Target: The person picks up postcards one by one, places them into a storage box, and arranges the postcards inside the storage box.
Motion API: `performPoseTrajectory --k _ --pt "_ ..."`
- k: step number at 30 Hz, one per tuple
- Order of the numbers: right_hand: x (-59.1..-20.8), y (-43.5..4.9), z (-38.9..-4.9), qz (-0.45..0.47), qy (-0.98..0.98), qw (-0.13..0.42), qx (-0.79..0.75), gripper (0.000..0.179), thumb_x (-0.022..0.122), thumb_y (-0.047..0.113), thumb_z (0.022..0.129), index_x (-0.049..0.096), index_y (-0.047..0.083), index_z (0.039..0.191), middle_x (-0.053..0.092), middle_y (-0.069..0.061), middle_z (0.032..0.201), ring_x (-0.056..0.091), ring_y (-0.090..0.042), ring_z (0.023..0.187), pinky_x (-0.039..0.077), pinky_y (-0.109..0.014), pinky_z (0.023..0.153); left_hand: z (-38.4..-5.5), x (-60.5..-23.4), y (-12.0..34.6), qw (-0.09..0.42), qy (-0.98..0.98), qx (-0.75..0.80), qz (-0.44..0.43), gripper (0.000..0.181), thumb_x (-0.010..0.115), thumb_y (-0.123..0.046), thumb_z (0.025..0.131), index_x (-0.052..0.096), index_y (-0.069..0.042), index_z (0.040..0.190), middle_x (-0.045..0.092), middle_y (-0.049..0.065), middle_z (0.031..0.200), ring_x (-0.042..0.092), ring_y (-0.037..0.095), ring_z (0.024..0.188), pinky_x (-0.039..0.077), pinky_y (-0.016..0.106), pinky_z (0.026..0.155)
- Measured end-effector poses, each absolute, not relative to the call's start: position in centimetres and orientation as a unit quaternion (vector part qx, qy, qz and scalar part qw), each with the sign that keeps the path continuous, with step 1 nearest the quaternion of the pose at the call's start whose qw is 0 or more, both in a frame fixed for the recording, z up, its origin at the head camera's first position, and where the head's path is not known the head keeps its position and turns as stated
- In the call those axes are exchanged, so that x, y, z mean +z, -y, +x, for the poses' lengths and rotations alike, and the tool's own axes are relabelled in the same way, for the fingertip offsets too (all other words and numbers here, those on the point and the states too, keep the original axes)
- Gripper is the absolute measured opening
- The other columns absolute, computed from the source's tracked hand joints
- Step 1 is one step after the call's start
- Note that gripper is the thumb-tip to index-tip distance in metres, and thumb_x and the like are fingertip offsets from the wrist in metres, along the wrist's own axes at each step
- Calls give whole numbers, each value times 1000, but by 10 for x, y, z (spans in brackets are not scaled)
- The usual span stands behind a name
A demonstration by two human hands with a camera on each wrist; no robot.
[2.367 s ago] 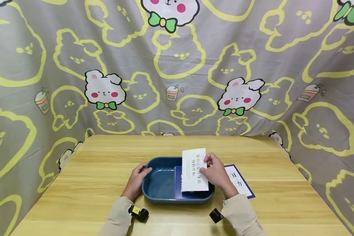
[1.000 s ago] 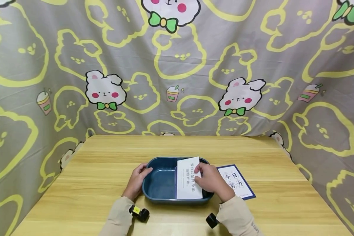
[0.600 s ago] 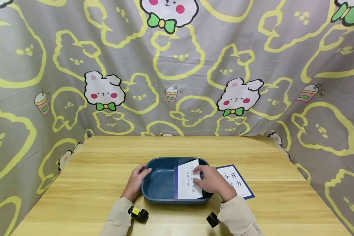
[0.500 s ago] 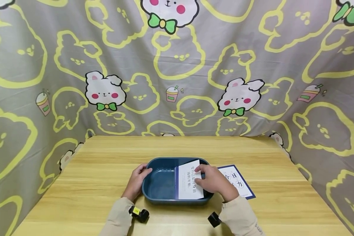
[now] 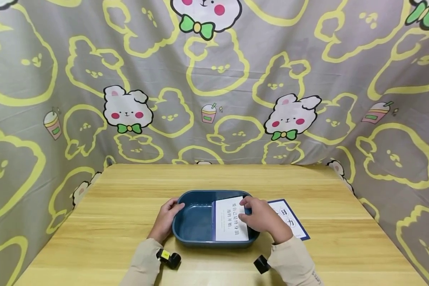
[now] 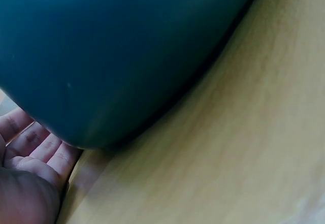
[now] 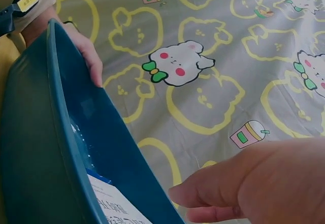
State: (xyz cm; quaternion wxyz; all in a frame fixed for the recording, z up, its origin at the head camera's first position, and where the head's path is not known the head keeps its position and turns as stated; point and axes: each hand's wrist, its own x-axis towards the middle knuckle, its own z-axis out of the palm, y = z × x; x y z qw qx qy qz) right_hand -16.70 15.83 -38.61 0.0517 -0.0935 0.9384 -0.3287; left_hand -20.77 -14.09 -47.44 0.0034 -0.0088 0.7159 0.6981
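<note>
A dark blue plastic basin (image 5: pixel 193 224) stands on the table. At its left end my left hand (image 5: pixel 164 220) grips the rim, thumb over the top and fingers against the outer wall. In the right half of the basin lies a white card (image 5: pixel 227 224) with printed characters, over something blue and purple (image 5: pixel 213 222) that shows along its left edge. My right hand (image 5: pixel 262 216) hovers at the card's right edge, fingers loosely bent; in the right wrist view its fingers (image 7: pixel 203 191) are apart from the card (image 7: pixel 114 201).
A white card with a dark blue border (image 5: pixel 291 222) and circled characters lies on the wooden table (image 5: pixel 128 190) right of the basin, partly hidden by the right hand. A grey curtain (image 5: pixel 164 71) with rabbit prints hangs behind and at both sides.
My right hand has lowered the white card into the basin, let it go and drawn slightly to the right. The left hand has stayed on the rim.
</note>
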Motion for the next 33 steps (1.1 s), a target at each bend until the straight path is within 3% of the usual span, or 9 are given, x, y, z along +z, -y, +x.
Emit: performPoseTrajectory --k 8,14,24,33 --pt "-384 -163 -167 -89 -935 40 -340 29 72 13 87 64 3 113 65 -15 112 61 -31 104 49 -48 87 -211 -475 140 5 -715 699 -6 33 59 -18 97 59 5 120 58 16 112 53 23 100 45 27 84" --pt "-388 -172 -173 -87 -929 -10 -359 24 71 10 87 65 3 108 67 -8 98 62 -24 89 52 -40 75 -211 -475 139 6 -714 700 -10 32 59 -17 97 59 4 120 59 15 111 54 23 99 45 27 84" --pt "-383 -195 -181 -48 -907 -25 -417 24 66 10 89 62 -1 110 64 -6 85 64 -15 68 50 -31 59 -211 -472 139 9 -717 697 -6 35 59 -19 98 57 5 122 58 17 115 54 24 102 46 25 85" --pt "-386 -221 -184 -13 -914 -21 -404 25 64 12 90 60 -1 110 62 -8 88 60 -16 67 49 -32 61 -210 -475 140 11 -716 698 -5 34 59 -18 97 57 5 122 58 17 115 53 23 101 45 26 85"
